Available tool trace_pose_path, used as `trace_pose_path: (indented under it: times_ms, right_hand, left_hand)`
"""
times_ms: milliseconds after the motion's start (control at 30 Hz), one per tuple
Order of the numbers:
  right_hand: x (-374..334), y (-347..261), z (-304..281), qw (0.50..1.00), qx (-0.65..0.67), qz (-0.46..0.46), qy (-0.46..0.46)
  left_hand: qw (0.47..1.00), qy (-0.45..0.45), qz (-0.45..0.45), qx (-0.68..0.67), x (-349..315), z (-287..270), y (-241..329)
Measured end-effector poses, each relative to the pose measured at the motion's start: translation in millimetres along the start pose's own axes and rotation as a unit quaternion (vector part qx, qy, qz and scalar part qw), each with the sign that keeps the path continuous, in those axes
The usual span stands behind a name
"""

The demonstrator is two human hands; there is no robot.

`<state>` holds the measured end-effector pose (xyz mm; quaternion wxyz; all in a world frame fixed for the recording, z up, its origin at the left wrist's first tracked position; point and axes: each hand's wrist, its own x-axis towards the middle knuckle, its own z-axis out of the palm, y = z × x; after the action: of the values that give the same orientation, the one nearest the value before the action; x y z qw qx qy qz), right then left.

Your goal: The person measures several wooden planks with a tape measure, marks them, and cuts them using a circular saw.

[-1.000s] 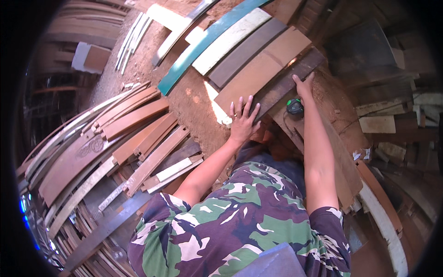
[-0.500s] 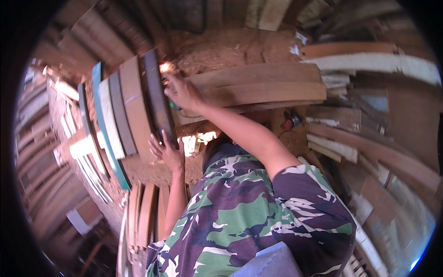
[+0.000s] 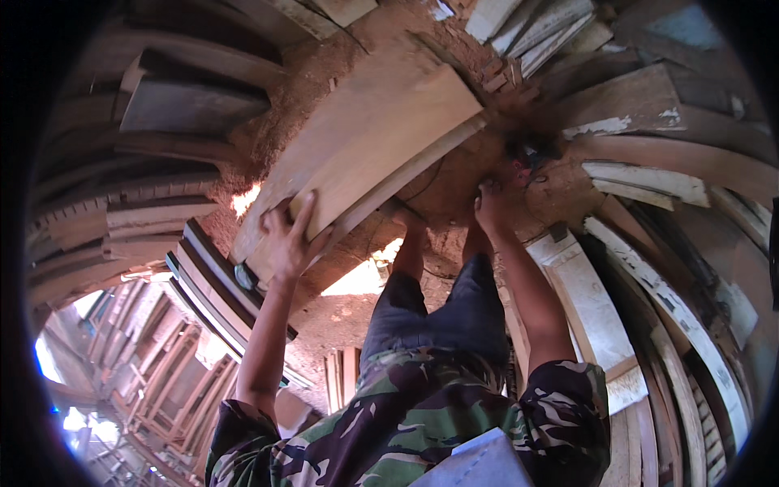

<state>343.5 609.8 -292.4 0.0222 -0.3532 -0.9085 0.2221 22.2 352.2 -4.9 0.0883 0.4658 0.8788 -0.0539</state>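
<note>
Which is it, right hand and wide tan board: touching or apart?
Apart. The head view shows reddish-brown ground between the right hand and the near edge of the wide tan board.

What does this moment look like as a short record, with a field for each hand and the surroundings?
Left hand: spread on a wide brown board
Right hand: off the board, near a red-and-black object on the ground; exact pose unclear
At board's near end: small rounded dark object
Picture left: dark planks side by side
Picture right: broad pale board among other timber
Clothing: camouflage shirt, dark shorts
</note>
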Motion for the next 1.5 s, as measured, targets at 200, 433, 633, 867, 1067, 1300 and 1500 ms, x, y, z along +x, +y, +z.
trace_pose_path:
  times_ms: [200,433,633,867,1067,1300,1500]
  right_hand:
    - [62,149,123,0.992,-0.095,0.023,-0.078]
    - [88,250,232,0.996,-0.076,0.017,0.045]
    - [84,310,142,0.988,0.021,0.049,-0.147]
    - [53,212,-178,0.903,0.228,0.25,-0.265]
    - [-1,52,-370,0.942,0.28,0.155,-0.098]
    - [28,-78,-442,0.959,0.282,0.036,0.023]
    - [52,-102,-406,0.967,0.252,0.019,0.0]
  left_hand:
    - [0.995,0.068,0.068,-0.003,65,-5,50]
    - [0.991,0.084,0.022,-0.098,101,-2,84]
    - [0.991,0.083,0.048,-0.088,110,-8,88]
    - [0.989,0.061,-0.014,-0.135,111,-32,97]
    - [0.988,0.082,-0.032,-0.124,133,-33,117]
    - [0.987,0.112,-0.034,-0.113,141,-28,119]
    - [0.989,0.091,-0.053,-0.105,136,-31,118]
